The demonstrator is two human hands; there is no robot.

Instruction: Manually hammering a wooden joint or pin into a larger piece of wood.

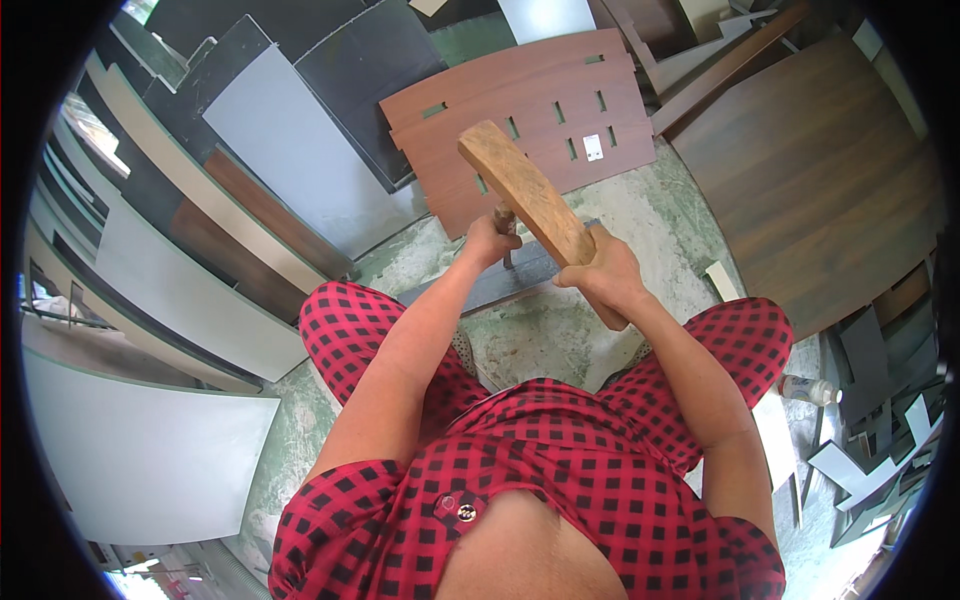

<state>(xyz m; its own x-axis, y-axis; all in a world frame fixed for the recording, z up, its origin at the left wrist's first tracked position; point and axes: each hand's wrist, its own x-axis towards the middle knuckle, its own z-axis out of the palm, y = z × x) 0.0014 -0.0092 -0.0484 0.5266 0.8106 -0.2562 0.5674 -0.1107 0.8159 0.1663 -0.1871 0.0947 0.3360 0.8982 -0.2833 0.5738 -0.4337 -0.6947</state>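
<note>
My right hand (608,270) is closed around the lower part of a thick wooden block (525,190), which slants up and to the left. My left hand (488,243) grips a chisel (505,217) by its brown handle. The chisel stands roughly upright, its lower end on or just above a dark grey board (480,287) that lies on the floor between my knees. The block's upper part passes over and beside the handle; whether they touch I cannot tell. My left fingers and the right hand partly cover both tools.
A reddish-brown panel with slots (535,95) leans ahead. Tall boards (190,270) stand on the left, and a large dark wood panel (820,170) is on the right. Near my right knee lies a bottle (808,390), beside piled offcuts (880,450). The concrete floor (540,345) shows beneath me.
</note>
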